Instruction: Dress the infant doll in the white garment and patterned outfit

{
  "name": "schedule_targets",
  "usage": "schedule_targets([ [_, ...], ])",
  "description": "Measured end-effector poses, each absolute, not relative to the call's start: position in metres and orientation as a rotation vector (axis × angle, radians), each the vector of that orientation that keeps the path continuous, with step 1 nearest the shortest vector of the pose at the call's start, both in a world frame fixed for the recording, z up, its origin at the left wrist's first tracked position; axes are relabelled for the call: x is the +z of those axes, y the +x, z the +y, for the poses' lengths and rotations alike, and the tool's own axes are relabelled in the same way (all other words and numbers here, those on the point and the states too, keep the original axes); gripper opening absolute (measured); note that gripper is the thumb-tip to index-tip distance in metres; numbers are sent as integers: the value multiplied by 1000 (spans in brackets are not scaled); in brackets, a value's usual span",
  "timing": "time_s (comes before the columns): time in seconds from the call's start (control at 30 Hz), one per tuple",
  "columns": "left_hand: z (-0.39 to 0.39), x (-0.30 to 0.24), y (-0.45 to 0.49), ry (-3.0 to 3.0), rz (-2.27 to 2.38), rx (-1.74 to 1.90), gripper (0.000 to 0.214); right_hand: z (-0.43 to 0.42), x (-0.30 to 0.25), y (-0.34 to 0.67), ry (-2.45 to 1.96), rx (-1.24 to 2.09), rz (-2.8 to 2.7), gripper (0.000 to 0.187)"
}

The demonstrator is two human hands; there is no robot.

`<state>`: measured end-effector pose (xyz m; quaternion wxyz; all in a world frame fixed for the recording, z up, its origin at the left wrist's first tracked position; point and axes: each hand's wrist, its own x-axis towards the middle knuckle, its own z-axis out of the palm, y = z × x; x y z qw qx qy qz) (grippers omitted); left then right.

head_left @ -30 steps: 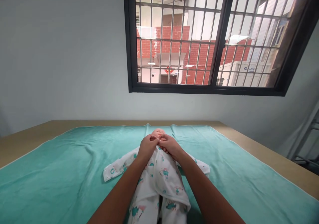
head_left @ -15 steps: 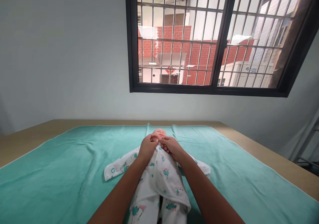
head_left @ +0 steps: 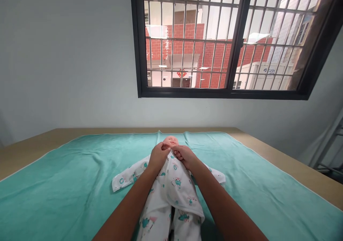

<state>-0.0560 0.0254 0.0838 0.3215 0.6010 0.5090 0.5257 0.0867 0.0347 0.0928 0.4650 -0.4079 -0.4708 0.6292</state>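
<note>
A baby doll (head_left: 171,141) lies on its back on a teal blanket (head_left: 66,183), head towards the wall. It wears a white romper with teal animal prints (head_left: 174,191), sleeves spread to either side. My left hand (head_left: 158,156) and my right hand (head_left: 184,156) meet at the romper's collar just below the doll's chin. Both hands are closed, pinching the fabric edges at the neckline. My forearms hide part of the doll's body.
The blanket covers a tan table (head_left: 300,169) that stands against a pale wall. A barred, dark-framed window (head_left: 227,40) is above, with a brick building outside. A metal frame (head_left: 329,162) stands at the far right.
Both hands stay pinched at the collar and shift only slightly. The view has tilted a little, so the window sits a bit higher and further left in the frame.
</note>
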Motion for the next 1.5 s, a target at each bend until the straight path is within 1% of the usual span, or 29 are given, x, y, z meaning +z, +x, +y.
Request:
schedule_targets([
  [0.37,32,79,-56,1568,1349,1383,21,36,89,84,-1031,1464,-1183,17],
  [0.5,36,77,-55,1624,1381,1381,19,35,94,84,-1061,1512,-1164,20],
  [0.7,30,81,-55,1660,1448,1382,16,38,95,86,-1078,1572,-1156,19],
  [0.9,24,84,-57,1615,1485,1405,9,36,92,83,-1086,1460,-1205,18],
  [1.03,27,80,-61,1578,1432,1413,14,32,94,82,-1089,1391,-1276,20],
  [1.2,24,81,-69,1531,1314,1355,23,27,103,85,-1143,1282,-1446,23],
  [1.37,9,103,-87,1579,1167,1128,21,11,126,88,-1235,1142,-1770,30],
  [1.43,3,112,-95,1616,1153,1040,19,2,134,89,-1299,1032,-1971,28],
  [1.5,-2,119,-100,1644,1164,965,18,-3,140,89,-1369,950,-2085,22],
])
